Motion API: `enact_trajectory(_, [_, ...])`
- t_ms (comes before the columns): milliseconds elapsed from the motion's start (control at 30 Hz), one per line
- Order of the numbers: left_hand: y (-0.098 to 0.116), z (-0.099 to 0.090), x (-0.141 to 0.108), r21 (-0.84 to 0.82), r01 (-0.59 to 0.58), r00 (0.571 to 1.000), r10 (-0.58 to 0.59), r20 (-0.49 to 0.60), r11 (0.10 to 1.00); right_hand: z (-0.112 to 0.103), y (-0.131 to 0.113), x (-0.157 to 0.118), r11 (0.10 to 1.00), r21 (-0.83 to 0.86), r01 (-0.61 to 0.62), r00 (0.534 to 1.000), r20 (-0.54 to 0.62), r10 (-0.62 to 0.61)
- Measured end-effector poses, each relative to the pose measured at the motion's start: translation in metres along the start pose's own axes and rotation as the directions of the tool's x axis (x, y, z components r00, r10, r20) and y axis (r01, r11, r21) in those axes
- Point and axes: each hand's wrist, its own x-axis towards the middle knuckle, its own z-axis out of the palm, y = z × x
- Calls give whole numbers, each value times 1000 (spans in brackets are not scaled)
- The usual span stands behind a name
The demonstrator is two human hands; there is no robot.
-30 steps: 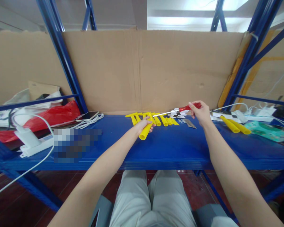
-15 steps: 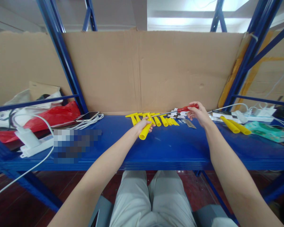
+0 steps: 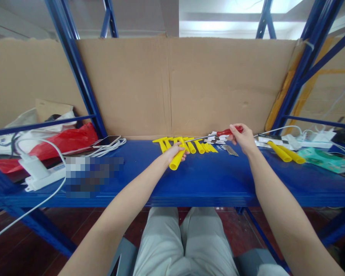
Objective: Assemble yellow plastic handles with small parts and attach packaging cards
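My left hand (image 3: 174, 152) is closed round a yellow tapered plastic handle (image 3: 176, 161), its wide round end tilted toward me. A screwdriver (image 3: 224, 133) with a red handle is gripped in my right hand (image 3: 242, 137). Its long metal shaft runs leftward, and the tip reaches the far end of the yellow piece; the exact contact is too small to make out. Behind my left hand lie several more yellow T-shaped pieces (image 3: 199, 147). Small flat yellow parts (image 3: 210, 148), black-and-white pieces (image 3: 217, 138) and thin grey metal strips (image 3: 230, 150) lie beside them.
Two yellow handles (image 3: 284, 152) rest at the right near a white power strip (image 3: 316, 141) and a green packet (image 3: 326, 159). On the left are a phone (image 3: 110, 141), white cables, a white adapter (image 3: 34, 168) and a red bag (image 3: 66, 143). Cardboard (image 3: 218, 84) backs the blue table (image 3: 207, 180).
My right hand and the screwdriver handle have shifted very slightly to the right, and the fingers sit a little differently on the handle. My left hand stays nearly still with the yellow piece.
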Motion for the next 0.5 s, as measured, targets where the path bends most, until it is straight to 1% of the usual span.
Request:
enact_trajectory(133, [0,0,0,1,-3,1000,3,5,1000,-1,0,-1,998,-52,-45,999,-19,44])
enact_trajectory(233, [0,0,-1,-1,-5,1000,5,13,1000,-2,1,0,996,-60,-67,998,-27,65])
enact_trajectory(300, [0,0,-2,13,-4,1000,3,8,1000,-2,1,0,997,-28,-78,997,-6,77])
enact_trajectory(367, [0,-1,-1,18,-6,1000,6,12,1000,-3,0,1,995,26,-99,994,42,98])
enact_trajectory(433, [-1,-3,1,2,-9,1000,9,27,1000,-4,0,2,988,76,-137,988,86,130])
enact_trajectory(500, [-1,-4,3,-18,-10,999,10,35,1000,-4,0,3,980,112,-167,983,100,156])
